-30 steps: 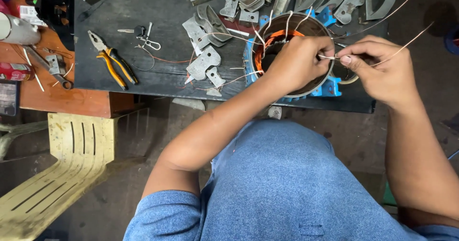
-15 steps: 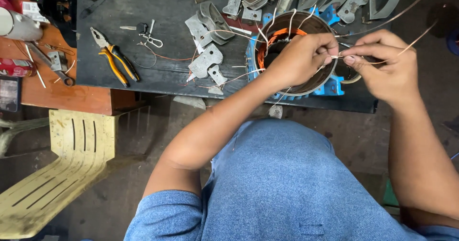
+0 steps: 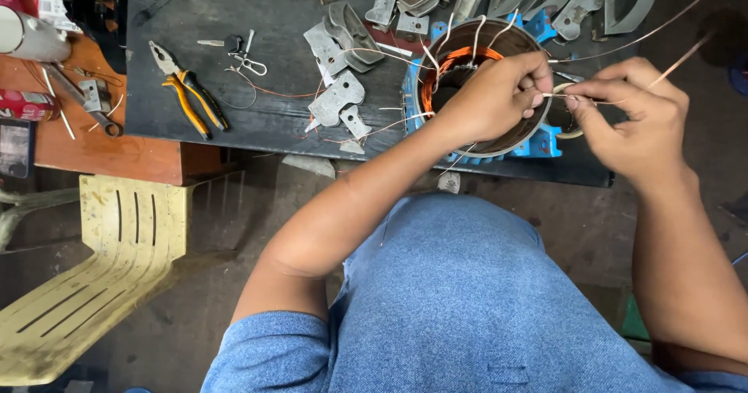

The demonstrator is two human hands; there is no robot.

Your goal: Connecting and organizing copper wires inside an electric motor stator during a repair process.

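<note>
Left hand (image 3: 495,97) is curled over the near rim of the motor stator (image 3: 483,89), fingers pinched on a thin wire (image 3: 557,95). Right hand (image 3: 623,116), just right of it, pinches the same wire, which trails off far right. Copper windings look already seated in the core, but loose lead ends are sticking up, so I'd guess tying off is left. Both forearms reach in from the near side. Pliers (image 3: 187,97) sit untouched, well left.

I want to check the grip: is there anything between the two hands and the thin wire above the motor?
Nothing visible. The left hand and right hand both pinch the wire directly with their fingertips, above the motor.
</note>
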